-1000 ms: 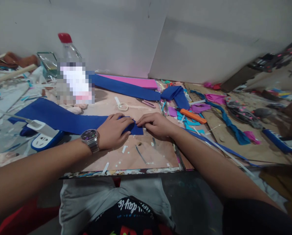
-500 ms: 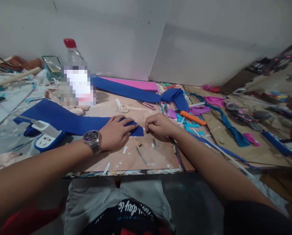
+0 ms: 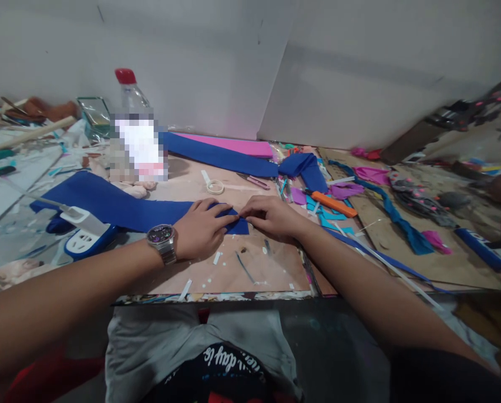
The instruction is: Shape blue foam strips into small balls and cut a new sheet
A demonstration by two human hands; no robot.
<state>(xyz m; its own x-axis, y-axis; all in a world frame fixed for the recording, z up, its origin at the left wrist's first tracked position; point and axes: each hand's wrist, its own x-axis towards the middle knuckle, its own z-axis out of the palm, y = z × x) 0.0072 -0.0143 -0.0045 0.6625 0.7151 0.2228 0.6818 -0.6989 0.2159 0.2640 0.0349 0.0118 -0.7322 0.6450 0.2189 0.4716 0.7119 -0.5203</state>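
On the blue strip (image 3: 160, 214), left hand (image 3: 200, 231) spread flat, right hand (image 3: 272, 217) with grip pressed together at its end.

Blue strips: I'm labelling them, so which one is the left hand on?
The front strip: the left hand lies near its right end. The back strip, by the pink strip, has no hand on it.

On the table (image 3: 275, 268), the tape roll (image 3: 215, 187) lies behind the cloth strip (image 3: 149, 214), with the power strip (image 3: 84, 239) to its left and the cutter (image 3: 333, 204) to its right
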